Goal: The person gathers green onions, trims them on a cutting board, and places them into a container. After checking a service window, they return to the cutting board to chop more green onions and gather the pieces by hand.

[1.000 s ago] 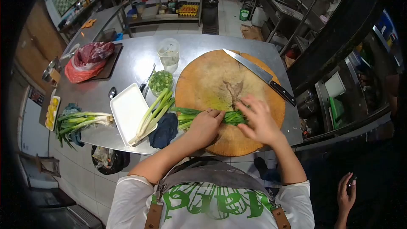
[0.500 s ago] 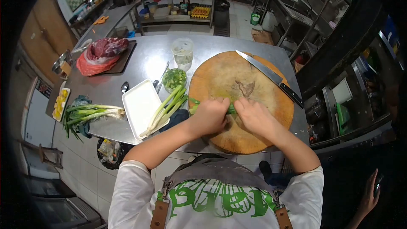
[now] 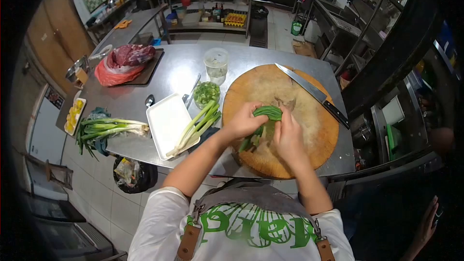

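Over the round wooden chopping block [image 3: 309, 130], my left hand [image 3: 243, 122] and my right hand [image 3: 290, 137] grip a bent bundle of spring onion greens [image 3: 268, 112]. Its fold bulges up between my closed fingers, and loose ends hang below my left hand. A large knife [image 3: 309, 89] with a black handle rests on the block's right side, apart from both hands. Left of the block, cut spring onion stalks [image 3: 193, 133] lie across the edge of a white tray [image 3: 166, 121]. Chopped greens fill a clear tub [image 3: 207, 94] just behind them.
A clear plastic cup [image 3: 216, 63] stands behind the chopped greens. Raw meat [image 3: 126, 63] sits on a dark board at the back left. A bunch of spring onions [image 3: 116, 128] and a spoon [image 3: 150, 100] lie left of the tray. Another person's hand [image 3: 429, 222] shows at lower right.
Both hands have risen slightly off the block and turned, with the greens now folded up between them. The whole view has shifted a little.
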A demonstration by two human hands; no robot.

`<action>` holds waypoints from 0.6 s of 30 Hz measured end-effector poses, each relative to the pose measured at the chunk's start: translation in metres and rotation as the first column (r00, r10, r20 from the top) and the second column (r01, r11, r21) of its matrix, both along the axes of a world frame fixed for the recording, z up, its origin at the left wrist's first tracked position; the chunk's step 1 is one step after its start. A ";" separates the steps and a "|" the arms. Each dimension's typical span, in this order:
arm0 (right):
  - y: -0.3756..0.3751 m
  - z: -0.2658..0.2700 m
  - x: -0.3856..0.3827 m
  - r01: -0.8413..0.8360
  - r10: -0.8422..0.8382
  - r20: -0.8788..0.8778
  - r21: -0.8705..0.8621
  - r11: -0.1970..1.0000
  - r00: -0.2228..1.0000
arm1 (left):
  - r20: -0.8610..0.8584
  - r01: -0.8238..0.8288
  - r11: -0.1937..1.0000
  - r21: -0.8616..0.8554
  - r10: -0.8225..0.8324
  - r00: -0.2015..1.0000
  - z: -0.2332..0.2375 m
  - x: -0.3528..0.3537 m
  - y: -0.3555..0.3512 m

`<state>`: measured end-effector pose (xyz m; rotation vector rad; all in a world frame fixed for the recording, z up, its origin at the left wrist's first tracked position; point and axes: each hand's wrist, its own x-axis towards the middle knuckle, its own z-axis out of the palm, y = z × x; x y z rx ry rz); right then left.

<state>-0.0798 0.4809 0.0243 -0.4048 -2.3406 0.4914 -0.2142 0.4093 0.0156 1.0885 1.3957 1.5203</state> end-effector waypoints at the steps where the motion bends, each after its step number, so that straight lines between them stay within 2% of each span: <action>1: -0.006 -0.008 -0.004 0.043 -0.046 -0.040 -0.064 0.997 0.998 | 0.000 0.000 1.000 0.004 0.000 1.000 -0.001 0.007 0.002; 2: -0.011 -0.014 -0.006 0.083 -0.093 -0.076 -0.131 0.988 0.993 | 0.227 -0.032 0.999 -0.015 0.034 0.973 -0.003 0.015 0.004; 3: -0.015 -0.017 -0.008 0.082 -0.093 -0.076 -0.132 0.988 0.993 | 0.441 -0.058 0.997 -0.042 0.071 0.895 -0.004 0.021 0.005; 4: -0.019 -0.020 -0.010 -0.007 -0.041 -0.161 -0.288 0.958 0.986 | 0.447 -0.059 0.997 0.048 0.031 0.894 -0.013 0.024 0.007; 5: -0.022 -0.022 -0.010 -0.107 -0.005 -0.252 -0.427 0.898 0.968 | 0.448 -0.059 0.997 0.046 0.032 0.894 -0.016 0.026 0.007; 7: -0.025 -0.023 -0.006 -0.173 0.049 -0.274 -0.450 0.876 0.961 | 0.540 -0.116 0.985 0.129 0.028 0.841 -0.012 0.031 0.006; 8: -0.026 -0.023 -0.004 -0.238 0.102 -0.297 -0.470 0.850 0.950 | 0.541 -0.115 0.985 0.128 0.028 0.841 -0.009 0.033 0.005; 11: -0.032 -0.025 -0.006 -0.185 0.092 -0.236 -0.409 0.894 0.967 | 0.546 -0.122 0.985 0.126 0.034 0.837 -0.002 0.037 0.005; 12: -0.035 -0.028 -0.008 -0.185 0.092 -0.238 -0.409 0.893 0.967 | 0.553 -0.110 0.978 0.176 -0.006 0.833 -0.003 0.038 0.005; 14: -0.037 -0.039 -0.010 -0.313 0.095 -0.409 -0.506 0.804 0.907 | 0.556 -0.092 0.970 0.224 -0.050 0.829 -0.004 0.039 0.005; 16: -0.037 -0.047 -0.009 -0.299 0.094 -0.384 -0.522 0.799 0.919 | 0.411 -0.005 0.968 0.249 -0.101 0.906 -0.004 0.038 0.005; 18: -0.036 -0.059 -0.008 -0.261 0.101 -0.315 -0.524 0.810 0.944 | 0.358 0.039 0.978 0.207 -0.113 0.927 0.003 0.037 -0.001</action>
